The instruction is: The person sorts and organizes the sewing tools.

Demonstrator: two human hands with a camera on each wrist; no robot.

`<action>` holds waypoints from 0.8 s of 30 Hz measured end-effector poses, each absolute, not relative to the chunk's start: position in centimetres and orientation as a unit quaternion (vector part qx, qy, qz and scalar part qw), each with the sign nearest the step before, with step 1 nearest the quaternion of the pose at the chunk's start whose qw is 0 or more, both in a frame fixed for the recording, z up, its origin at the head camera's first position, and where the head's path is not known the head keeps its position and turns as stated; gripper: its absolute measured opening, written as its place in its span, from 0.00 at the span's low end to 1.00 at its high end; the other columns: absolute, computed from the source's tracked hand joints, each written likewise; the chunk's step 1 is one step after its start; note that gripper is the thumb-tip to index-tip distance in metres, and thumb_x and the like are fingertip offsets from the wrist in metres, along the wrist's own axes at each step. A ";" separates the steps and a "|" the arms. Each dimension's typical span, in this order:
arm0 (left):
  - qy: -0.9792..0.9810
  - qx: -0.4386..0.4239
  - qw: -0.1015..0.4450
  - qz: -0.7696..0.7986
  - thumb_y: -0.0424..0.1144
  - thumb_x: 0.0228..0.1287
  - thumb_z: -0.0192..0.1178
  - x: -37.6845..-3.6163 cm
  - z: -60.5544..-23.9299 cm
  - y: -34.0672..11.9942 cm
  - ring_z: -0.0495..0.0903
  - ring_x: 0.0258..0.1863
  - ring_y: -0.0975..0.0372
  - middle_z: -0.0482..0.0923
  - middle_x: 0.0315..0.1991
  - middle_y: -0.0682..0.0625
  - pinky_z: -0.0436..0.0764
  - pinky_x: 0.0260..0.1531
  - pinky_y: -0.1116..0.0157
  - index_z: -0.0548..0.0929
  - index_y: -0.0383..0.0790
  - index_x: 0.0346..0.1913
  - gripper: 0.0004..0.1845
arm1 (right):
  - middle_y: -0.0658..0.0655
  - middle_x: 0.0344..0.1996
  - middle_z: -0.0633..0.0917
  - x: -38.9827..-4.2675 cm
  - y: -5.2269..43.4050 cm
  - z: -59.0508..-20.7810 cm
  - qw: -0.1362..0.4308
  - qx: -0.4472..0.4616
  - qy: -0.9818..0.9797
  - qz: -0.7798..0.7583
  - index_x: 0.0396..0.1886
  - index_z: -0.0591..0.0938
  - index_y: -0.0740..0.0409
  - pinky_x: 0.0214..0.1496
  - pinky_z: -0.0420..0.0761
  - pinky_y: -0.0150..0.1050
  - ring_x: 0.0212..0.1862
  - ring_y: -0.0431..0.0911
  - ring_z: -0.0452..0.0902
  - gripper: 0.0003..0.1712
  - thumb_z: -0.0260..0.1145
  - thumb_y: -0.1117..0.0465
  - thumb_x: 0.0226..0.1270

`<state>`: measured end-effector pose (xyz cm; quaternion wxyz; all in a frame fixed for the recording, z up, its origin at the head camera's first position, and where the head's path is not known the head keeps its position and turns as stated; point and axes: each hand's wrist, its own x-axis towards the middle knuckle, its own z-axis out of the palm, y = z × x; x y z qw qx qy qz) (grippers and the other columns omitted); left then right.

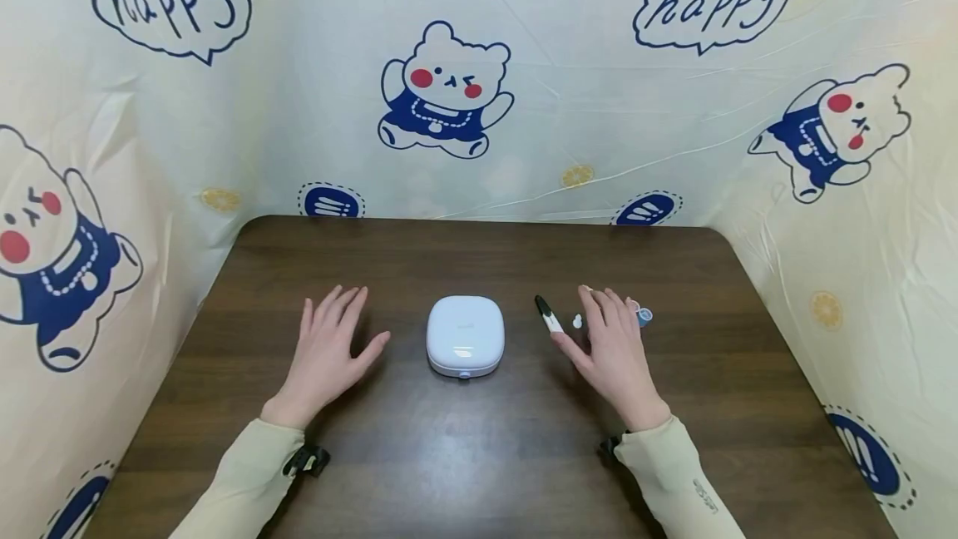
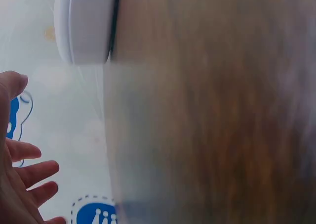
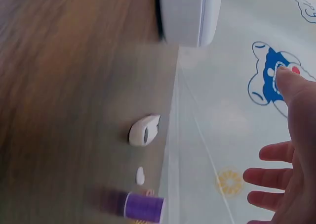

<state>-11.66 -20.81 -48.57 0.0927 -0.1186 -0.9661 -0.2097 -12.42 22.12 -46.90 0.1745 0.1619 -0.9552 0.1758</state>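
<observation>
A glossy white rounded-square case (image 1: pixel 465 336) with a small front catch sits mid-table between the hands. To its left, my left hand (image 1: pixel 325 348) is held with spread, straight fingers and nothing in it. On the other side my right hand (image 1: pixel 614 348) is spread likewise, overlapping some small things in the head view. Near its thumb lies a slim black-and-white object (image 1: pixel 549 314), with a small white piece (image 1: pixel 577 321) beside it. A blue-purple cylinder (image 1: pixel 644 317) shows past the fingers, also as a purple cylinder (image 3: pixel 144 207) in the right wrist view.
The dark wooden table (image 1: pixel 464 472) has rounded far corners. A pale curtain (image 1: pixel 554 106) printed with cartoon bears hangs behind it and along both sides. Dark wrist straps, such as the left strap (image 1: pixel 307 460), sit at the sleeve cuffs.
</observation>
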 end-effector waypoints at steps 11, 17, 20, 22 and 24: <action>-0.948 -0.123 0.022 -0.292 0.64 0.71 0.62 -11.5 -49.4 -18.1 0.60 0.76 0.42 0.60 0.78 0.36 0.60 0.72 0.36 0.56 0.37 0.82 0.50 | 0.66 0.71 0.72 -12.7 19.0 -46.4 0.108 0.192 -0.951 0.218 0.76 0.69 0.63 0.79 0.58 0.61 0.79 0.63 0.57 0.48 0.68 0.36 0.70; -0.933 -0.142 -0.031 -0.328 0.68 0.64 0.66 -11.7 -49.8 -16.5 0.59 0.78 0.43 0.59 0.79 0.37 0.64 0.72 0.40 0.54 0.37 0.83 0.57 | 0.66 0.72 0.72 -13.0 17.3 -46.5 0.081 0.213 -0.950 0.212 0.76 0.69 0.61 0.78 0.60 0.60 0.79 0.61 0.57 0.47 0.67 0.35 0.71; -0.919 -0.143 -0.068 -0.362 0.67 0.59 0.71 -11.7 -49.9 -15.7 0.57 0.79 0.42 0.56 0.81 0.36 0.64 0.72 0.40 0.51 0.37 0.84 0.63 | 0.65 0.72 0.73 -13.2 16.6 -46.7 0.080 0.231 -0.946 0.212 0.76 0.70 0.62 0.77 0.63 0.60 0.79 0.61 0.58 0.47 0.69 0.36 0.70; -0.909 -0.138 -0.085 -0.385 0.65 0.57 0.74 -11.8 -49.9 -15.2 0.56 0.79 0.42 0.55 0.81 0.36 0.63 0.73 0.41 0.49 0.37 0.84 0.65 | 0.65 0.71 0.74 -13.3 16.1 -46.7 0.080 0.243 -0.944 0.210 0.76 0.71 0.62 0.76 0.64 0.59 0.78 0.61 0.59 0.47 0.70 0.37 0.69; -0.903 -0.138 -0.092 -0.397 0.64 0.55 0.76 -11.9 -49.9 -14.9 0.55 0.79 0.42 0.54 0.81 0.35 0.63 0.73 0.40 0.48 0.36 0.84 0.66 | 0.64 0.71 0.75 -13.4 15.7 -46.8 0.077 0.254 -0.941 0.209 0.75 0.71 0.62 0.76 0.64 0.58 0.78 0.61 0.60 0.47 0.71 0.37 0.69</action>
